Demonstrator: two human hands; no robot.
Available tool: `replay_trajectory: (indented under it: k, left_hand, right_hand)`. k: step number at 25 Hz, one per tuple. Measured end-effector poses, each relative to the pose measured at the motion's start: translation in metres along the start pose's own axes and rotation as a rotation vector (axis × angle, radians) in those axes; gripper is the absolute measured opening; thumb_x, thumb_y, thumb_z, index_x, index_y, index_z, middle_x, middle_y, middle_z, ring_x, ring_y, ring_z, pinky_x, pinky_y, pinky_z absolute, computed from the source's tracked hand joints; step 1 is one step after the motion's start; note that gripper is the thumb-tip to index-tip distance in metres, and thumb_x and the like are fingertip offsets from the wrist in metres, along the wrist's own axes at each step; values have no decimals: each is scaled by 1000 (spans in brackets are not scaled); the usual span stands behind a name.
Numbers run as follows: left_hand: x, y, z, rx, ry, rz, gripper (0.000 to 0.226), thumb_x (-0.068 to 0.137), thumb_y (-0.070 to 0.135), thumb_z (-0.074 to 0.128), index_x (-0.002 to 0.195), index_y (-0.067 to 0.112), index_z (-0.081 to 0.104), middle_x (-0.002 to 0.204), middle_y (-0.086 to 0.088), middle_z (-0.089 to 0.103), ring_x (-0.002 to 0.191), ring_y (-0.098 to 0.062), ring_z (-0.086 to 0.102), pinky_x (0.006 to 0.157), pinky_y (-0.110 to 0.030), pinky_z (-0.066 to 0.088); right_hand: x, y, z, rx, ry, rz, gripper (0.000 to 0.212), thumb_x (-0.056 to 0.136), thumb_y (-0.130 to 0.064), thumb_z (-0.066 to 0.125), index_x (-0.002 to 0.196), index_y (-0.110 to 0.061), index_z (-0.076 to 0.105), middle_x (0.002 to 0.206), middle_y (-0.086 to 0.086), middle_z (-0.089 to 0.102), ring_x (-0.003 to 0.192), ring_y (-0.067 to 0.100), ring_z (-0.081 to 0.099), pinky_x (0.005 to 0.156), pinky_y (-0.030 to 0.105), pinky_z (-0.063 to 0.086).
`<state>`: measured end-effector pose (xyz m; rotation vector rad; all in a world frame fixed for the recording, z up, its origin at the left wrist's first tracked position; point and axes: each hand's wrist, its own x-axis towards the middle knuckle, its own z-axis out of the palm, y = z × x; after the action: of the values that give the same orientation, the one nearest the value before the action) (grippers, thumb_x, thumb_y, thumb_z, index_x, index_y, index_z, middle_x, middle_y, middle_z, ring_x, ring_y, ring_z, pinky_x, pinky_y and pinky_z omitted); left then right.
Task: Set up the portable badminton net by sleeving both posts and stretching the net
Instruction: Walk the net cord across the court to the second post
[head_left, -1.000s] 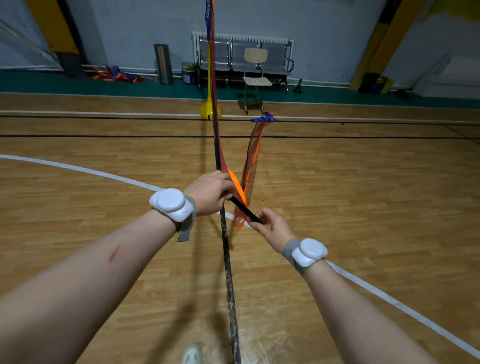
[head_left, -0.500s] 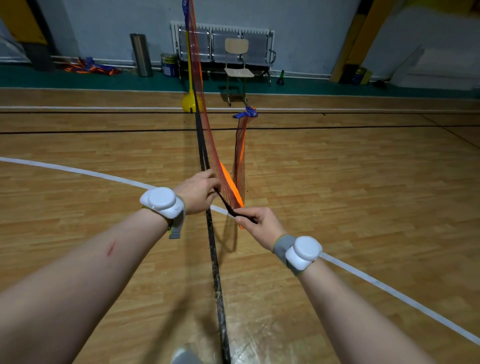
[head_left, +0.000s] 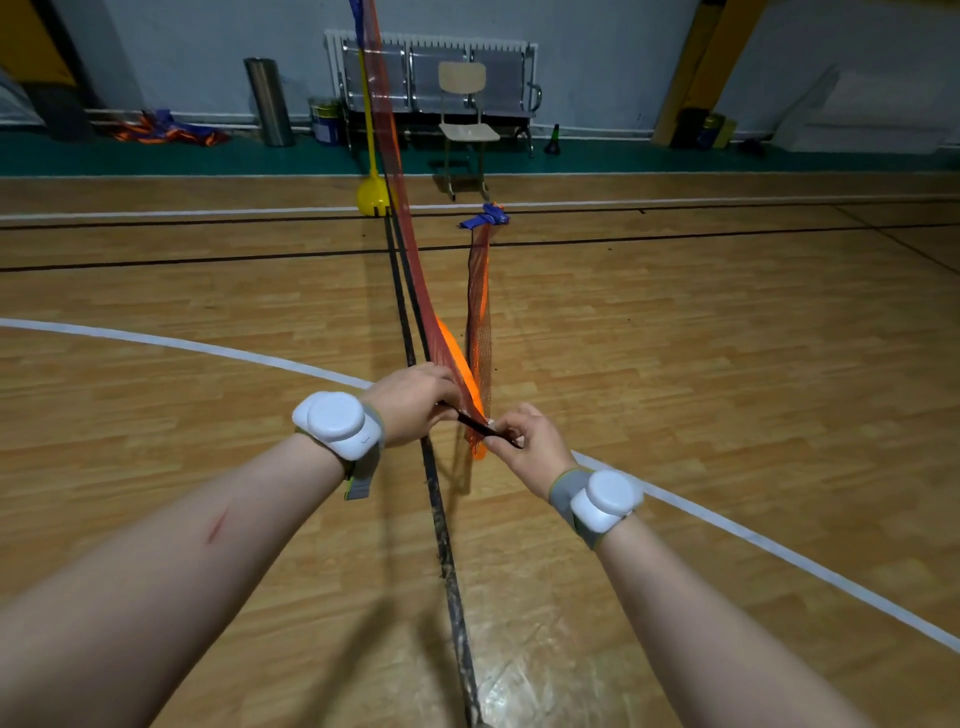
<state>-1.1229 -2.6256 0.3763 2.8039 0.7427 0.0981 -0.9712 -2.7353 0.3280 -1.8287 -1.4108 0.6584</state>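
The post (head_left: 475, 425) is being sleeved: net (head_left: 480, 322) being gripped by the left hand (head_left: 410, 402), post being pinched by the right hand (head_left: 524, 441); feeding further through is likely being required.

Sports hall with a plank floor (head_left: 727, 364) and a pale grey wall (head_left: 597, 62).
A curved white line (head_left: 156, 340) and straight black lines (head_left: 208, 260) cross the glossy wood, and a green strip (head_left: 156, 158) runs along the wall's foot. At upper centre a wooden chair (head_left: 465, 130) stands before a row of metal seats (head_left: 498, 78) and a white radiator (head_left: 441, 40). A steel bin (head_left: 267, 101) and a paint can (head_left: 324, 119) stand to their left.
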Motion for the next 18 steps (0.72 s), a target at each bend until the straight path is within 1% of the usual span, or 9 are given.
replay_trajectory:
  k: [2,5,8,11,13,15,16,17,18]
  left_hand:
    - [-15,-5,-6,7,28,-10,21,92,24,52,106,13,64,110,-3,58,109,-18,49,89,-28,39]
    - [-37,-15,-18,-8,79,-34,19,92,22,53,101,10,64,107,-6,57,105,-20,50,87,-31,40]
    - [-51,-19,-29,-1,88,-53,18,92,21,52,98,9,64,106,-7,57,103,-21,51,86,-32,41]
    - [-60,-20,-35,-11,119,-43,17,91,18,53,97,7,65,106,-7,58,103,-21,52,85,-31,40]
    - [-65,-23,-40,2,134,-44,17,91,19,54,98,8,65,107,-5,58,104,-20,51,84,-28,39]
    - [-70,-29,-45,3,147,-50,18,91,19,54,100,8,65,107,-5,58,104,-20,51,81,-24,36]
    - [-73,-32,-46,0,146,-52,18,91,19,54,100,7,65,107,-6,58,104,-20,51,81,-24,35]
    - [-73,-33,-47,7,138,-55,18,91,19,55,100,7,65,107,-6,58,104,-20,51,82,-26,37]
    - [-74,-33,-47,16,125,-56,18,91,19,54,100,7,65,106,-6,58,104,-20,50,83,-28,38]
  right_hand:
    - [-3,-8,8,-14,-6,-6,13,85,-13,63,88,0,64,88,-1,44,78,12,45,64,4,32]
    - [-7,-24,23,9,-23,-13,11,87,-10,59,96,-4,62,89,-3,49,82,13,47,63,11,30]
    - [-15,-37,36,-4,15,-45,8,87,-8,57,94,-3,59,91,0,49,89,15,45,70,17,29]
    - [-21,-45,42,-69,93,-58,10,86,-16,62,90,-7,62,97,0,48,98,13,38,84,24,27]
    - [-23,-49,42,-10,57,-46,11,87,-17,61,92,-8,63,98,4,57,99,18,47,89,30,34]
    - [-29,-55,45,148,3,-6,8,89,-12,58,95,-7,61,89,7,61,89,24,57,83,33,45]
    - [-33,-56,47,190,-1,18,7,89,-11,57,95,-10,60,85,6,60,82,23,57,78,35,47]
    - [-36,-54,47,198,4,36,4,88,-11,58,92,-12,57,82,5,57,78,22,54,74,35,47]
    - [-39,-52,49,173,15,46,5,88,-12,59,87,-14,55,82,4,54,76,20,51,71,31,44]
